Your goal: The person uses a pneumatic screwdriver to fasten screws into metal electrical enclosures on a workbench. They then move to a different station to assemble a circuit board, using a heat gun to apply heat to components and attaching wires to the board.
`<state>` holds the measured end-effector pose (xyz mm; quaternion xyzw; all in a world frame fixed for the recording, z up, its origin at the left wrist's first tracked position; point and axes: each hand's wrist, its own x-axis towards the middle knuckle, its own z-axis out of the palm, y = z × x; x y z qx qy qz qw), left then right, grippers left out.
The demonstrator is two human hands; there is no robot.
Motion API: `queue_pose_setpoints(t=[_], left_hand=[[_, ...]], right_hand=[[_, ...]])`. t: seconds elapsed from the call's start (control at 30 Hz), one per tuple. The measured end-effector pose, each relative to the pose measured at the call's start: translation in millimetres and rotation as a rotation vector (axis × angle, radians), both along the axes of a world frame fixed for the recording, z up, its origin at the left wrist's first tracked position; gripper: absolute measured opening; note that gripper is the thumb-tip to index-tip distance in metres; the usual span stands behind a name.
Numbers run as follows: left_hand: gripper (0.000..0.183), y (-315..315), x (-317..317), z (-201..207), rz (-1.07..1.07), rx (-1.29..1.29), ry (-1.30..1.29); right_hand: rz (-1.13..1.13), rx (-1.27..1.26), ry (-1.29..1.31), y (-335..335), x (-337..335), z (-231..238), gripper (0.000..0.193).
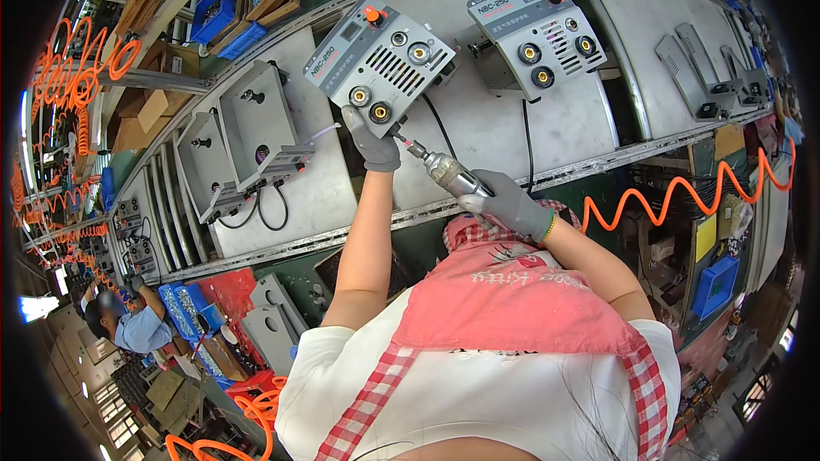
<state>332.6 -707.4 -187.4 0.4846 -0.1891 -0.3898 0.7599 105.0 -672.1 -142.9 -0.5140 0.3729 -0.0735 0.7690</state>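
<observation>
A grey welding machine front panel point(389, 68) with an orange knob, slots and round brass-centred sockets lies tilted on the work line. My gloved left hand point(371, 141) grips its lower corner, below the two near sockets. In my gloved right hand point(506, 205) is a silver pneumatic screwdriver point(451, 172), its bit pointing at the panel's lower edge beside my left hand. Whether the tip touches a screw is too small to tell. To the right stands a second, similar welding machine panel point(542, 38), with a black cable hanging below it.
Open grey metal housings point(243, 137) with black cables stand at the left; more grey parts point(713, 77) lie at the far right. An orange coiled air hose point(675, 196) runs right. Blue bins point(213, 13) sit behind the line. Another person point(141, 324) works at the far left.
</observation>
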Motion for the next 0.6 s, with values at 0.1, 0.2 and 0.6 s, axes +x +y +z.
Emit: queue_pose_setpoints(t=[0.1,0.2,0.6], left_hand=[[0.056,1.6,0.8,2.4,-0.044,-0.006,-0.024],[0.052,-4.7,5.5,-8.3,0.066,-0.029,0.052],[0.023,60.6,-33.9,-39.6,-0.081,0.313,0.431]], right_hand=[[-0.009,0.055,-0.060,-2.3,-0.7,3.2,0.035],[-0.014,0.039,0.007,0.5,-2.6,8.5,0.037],[0.077,0.002,0.246,-13.8,-67.4,50.9,0.040]])
